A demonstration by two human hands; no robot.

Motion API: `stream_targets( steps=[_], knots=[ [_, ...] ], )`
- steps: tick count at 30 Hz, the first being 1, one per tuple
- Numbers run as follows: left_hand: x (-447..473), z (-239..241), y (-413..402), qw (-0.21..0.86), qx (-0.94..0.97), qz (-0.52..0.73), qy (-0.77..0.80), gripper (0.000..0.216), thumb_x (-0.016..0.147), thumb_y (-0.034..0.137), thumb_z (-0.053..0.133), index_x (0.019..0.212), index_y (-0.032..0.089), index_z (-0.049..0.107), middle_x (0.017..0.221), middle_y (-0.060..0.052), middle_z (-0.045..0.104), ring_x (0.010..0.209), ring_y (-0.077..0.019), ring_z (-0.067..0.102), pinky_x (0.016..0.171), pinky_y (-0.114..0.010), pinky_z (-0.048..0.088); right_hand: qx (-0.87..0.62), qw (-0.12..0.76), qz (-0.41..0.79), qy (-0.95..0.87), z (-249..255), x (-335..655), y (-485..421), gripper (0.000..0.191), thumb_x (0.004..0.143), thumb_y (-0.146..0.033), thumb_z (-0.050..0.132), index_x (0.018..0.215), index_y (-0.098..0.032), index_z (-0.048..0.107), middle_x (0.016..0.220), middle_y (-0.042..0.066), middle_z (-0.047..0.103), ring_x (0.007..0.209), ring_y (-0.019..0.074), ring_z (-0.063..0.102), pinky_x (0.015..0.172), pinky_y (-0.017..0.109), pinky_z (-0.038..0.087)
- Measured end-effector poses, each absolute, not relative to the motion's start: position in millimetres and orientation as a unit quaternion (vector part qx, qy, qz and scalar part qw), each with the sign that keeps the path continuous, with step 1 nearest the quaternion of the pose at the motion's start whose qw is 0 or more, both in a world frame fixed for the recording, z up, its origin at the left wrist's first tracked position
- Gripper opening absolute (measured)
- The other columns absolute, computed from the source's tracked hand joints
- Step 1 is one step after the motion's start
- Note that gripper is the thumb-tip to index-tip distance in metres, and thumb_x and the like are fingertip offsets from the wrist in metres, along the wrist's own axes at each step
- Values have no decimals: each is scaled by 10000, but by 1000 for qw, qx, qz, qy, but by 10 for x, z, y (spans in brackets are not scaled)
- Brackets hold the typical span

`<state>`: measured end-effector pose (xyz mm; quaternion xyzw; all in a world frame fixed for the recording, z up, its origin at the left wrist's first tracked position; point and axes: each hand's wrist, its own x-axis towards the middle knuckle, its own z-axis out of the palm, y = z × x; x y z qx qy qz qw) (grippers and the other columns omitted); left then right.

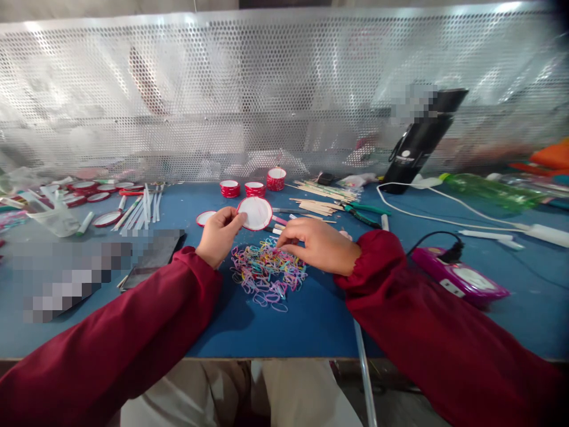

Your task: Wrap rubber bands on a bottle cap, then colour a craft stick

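My left hand (220,236) pinches a round white disc with a red rim (255,213) by its left edge, holding it tilted up above the table. A loose heap of coloured rubber bands (267,276), purple, blue and yellow, lies on the blue table below it. Over the heap's upper right side is my right hand (317,243), fingers bent and closed together at the tips; whatever may be between them is too small to make out. Another red-rimmed disc (205,219) lies flat just beyond my left hand.
Stacks of red-rimmed discs (255,189) stand at the back. Wooden sticks (317,206), green-handled pliers (362,216) and a black bottle (420,142) are behind my right hand. A purple power socket (460,276) sits at right, glue sticks (142,210) at left. A perforated metal screen (267,89) closes the back.
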<state>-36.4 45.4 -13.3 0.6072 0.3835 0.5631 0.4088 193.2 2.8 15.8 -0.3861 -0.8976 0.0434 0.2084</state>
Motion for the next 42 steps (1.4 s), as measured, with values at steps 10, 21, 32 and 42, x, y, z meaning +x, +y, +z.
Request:
stream_targets(
  steps=[10, 21, 32, 42],
  knots=[
    [-350, -118, 444, 412, 606, 564, 381, 252, 812, 314, 675, 662, 192, 515, 550, 64, 430, 507, -82, 348, 496, -243, 252, -357, 219, 22, -908, -95, 1758, 59, 175, 958, -211, 621, 1049, -223, 770, 1021, 91, 694, 1019, 232, 632, 922, 403, 481],
    [-361, -120, 441, 414, 609, 561, 379, 255, 815, 328, 681, 673, 191, 520, 550, 65, 427, 505, -82, 345, 494, -240, 250, -365, 257, 23, -895, -111, 1712, 61, 96, 858, -139, 709, 857, -217, 765, 961, 61, 697, 983, 221, 636, 947, 406, 480],
    [-351, -115, 422, 415, 610, 560, 377, 257, 815, 325, 676, 674, 186, 513, 557, 66, 430, 514, -79, 348, 500, -236, 256, -388, 211, 12, -897, -131, 1711, 67, 135, 897, -178, 683, 931, -227, 805, 885, 67, 703, 914, 221, 641, 883, 384, 477],
    [-366, -129, 439, 412, 612, 559, 378, 244, 826, 325, 669, 688, 182, 528, 562, 66, 443, 521, -80, 356, 511, -237, 265, -394, 304, 61, -865, -120, 1706, 62, 91, 813, -118, 730, 814, -205, 757, 852, 42, 703, 872, 202, 639, 885, 375, 481]
  ],
)
